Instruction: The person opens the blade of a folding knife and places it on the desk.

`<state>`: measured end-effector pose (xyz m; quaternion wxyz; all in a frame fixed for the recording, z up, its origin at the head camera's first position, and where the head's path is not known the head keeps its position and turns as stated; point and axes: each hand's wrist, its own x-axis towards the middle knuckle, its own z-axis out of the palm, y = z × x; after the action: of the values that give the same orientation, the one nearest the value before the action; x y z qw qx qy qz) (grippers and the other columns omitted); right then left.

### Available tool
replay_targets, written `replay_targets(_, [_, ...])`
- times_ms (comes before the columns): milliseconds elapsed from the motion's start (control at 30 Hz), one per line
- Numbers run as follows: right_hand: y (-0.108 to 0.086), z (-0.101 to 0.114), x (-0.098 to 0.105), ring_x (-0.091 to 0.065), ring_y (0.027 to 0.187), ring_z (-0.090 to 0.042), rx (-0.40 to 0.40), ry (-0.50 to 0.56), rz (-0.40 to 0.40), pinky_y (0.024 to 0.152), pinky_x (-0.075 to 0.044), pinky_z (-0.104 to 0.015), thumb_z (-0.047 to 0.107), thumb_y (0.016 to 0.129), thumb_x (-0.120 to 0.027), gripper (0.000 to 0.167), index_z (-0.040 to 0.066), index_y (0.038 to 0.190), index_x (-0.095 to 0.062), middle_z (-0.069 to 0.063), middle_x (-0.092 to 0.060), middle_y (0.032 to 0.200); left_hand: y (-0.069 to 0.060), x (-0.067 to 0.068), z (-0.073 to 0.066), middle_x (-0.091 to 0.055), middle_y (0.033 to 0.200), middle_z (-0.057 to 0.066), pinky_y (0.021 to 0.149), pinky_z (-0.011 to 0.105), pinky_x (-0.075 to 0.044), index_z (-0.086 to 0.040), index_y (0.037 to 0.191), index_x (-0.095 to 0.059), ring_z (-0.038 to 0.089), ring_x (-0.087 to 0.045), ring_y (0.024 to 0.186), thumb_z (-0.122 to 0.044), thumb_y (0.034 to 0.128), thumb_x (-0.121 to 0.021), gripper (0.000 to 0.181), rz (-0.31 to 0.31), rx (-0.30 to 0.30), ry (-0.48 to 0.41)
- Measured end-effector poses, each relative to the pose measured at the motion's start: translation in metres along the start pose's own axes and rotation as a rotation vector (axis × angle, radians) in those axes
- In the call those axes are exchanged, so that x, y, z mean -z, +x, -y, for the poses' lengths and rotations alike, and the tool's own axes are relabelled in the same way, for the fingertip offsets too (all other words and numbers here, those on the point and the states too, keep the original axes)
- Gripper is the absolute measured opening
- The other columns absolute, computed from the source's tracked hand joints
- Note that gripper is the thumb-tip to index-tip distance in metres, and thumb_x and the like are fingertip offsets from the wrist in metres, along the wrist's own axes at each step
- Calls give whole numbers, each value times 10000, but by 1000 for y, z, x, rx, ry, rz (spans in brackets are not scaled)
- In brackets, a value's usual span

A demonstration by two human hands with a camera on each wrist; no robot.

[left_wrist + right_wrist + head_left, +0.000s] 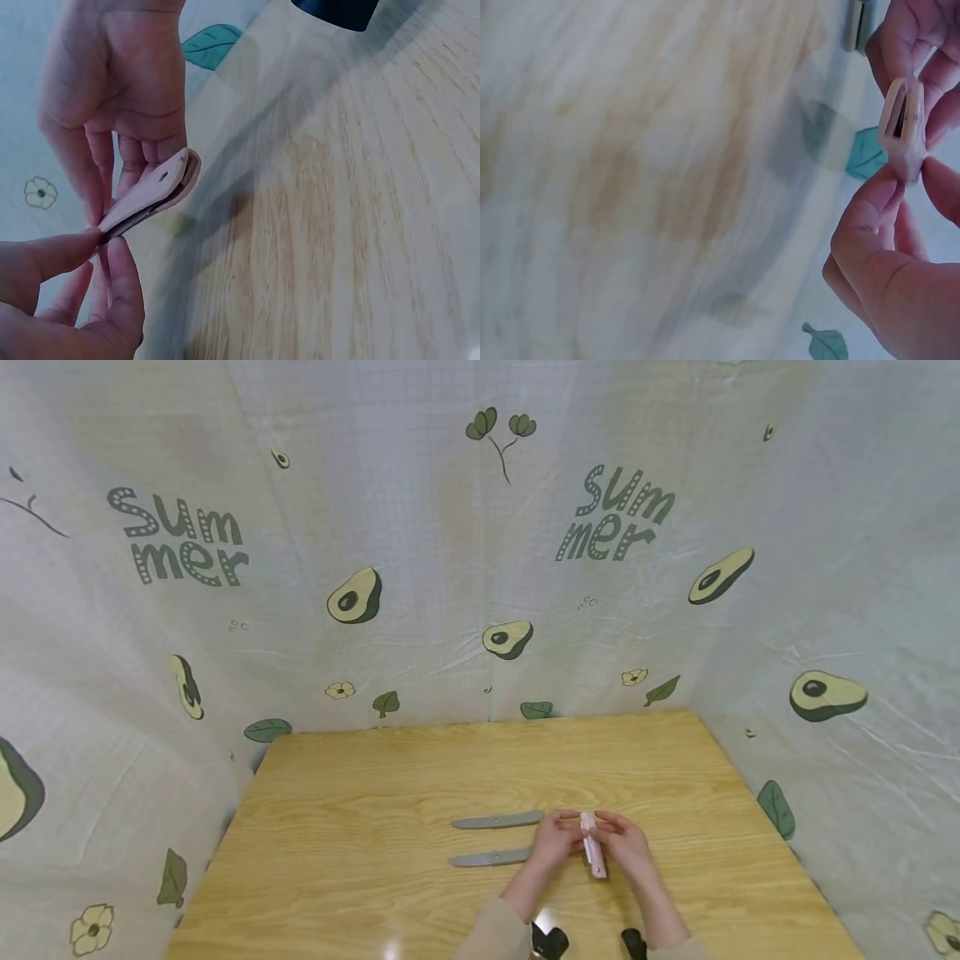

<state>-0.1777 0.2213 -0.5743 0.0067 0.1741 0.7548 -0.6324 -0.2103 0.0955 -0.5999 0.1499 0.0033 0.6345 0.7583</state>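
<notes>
A pink folding knife (596, 859), its blade folded or nearly folded into the handle, is held up between both hands above the wooden table. My left hand (553, 840) pinches it from the left with thumb and fingertips. From the other side, my right hand (627, 845) pinches it too. In the left wrist view, the slotted pink handle (166, 181) points away from the pinching fingers. The right wrist view shows a dark gap inside the handle (912, 150). How far the blade is out cannot be told.
Two grey folding knives lie unfolded left of my hands, an upper one (497, 820) and a lower one (489, 858) partly behind the left hand. A printed cloth (435, 527) hangs around the wooden table (337, 860). Dark objects (551, 942) show near my wrists.
</notes>
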Motion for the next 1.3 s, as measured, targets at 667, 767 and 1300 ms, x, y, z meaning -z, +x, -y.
replay_targets(667, [-26, 28, -47, -644, 863, -204, 36, 95, 205, 783, -587, -388, 80, 926, -638, 450, -120, 1311, -519, -122, -674, 972, -34, 77, -30, -643, 875, 12, 735, 256, -587, 52, 1264, -594, 119, -630, 802, -22, 914, -630, 359, 98, 68, -105])
replay_targets(767, [-30, 30, -54, -646, 867, -207, 45, 111, 234, 798, -591, -391, 97, 933, -636, 469, -115, 1329, -502, -124, -666, 982, -39, 87, -33, -636, 901, 43, 760, 277, -593, 50, 1273, -579, 126, -637, 800, -8, 898, -648, 386, 119, 62, -102])
replay_targets(1300, [-36, 28, -73, -644, 837, -185, 79, 173, 434, 803, -602, -389, 72, 927, -627, 536, -116, 1384, -420, -97, -640, 942, -56, 121, -26, -631, 848, -3, 732, 229, -589, 109, 1265, -527, 92, -634, 740, 46, 861, -641, 424, 152, 56, -126])
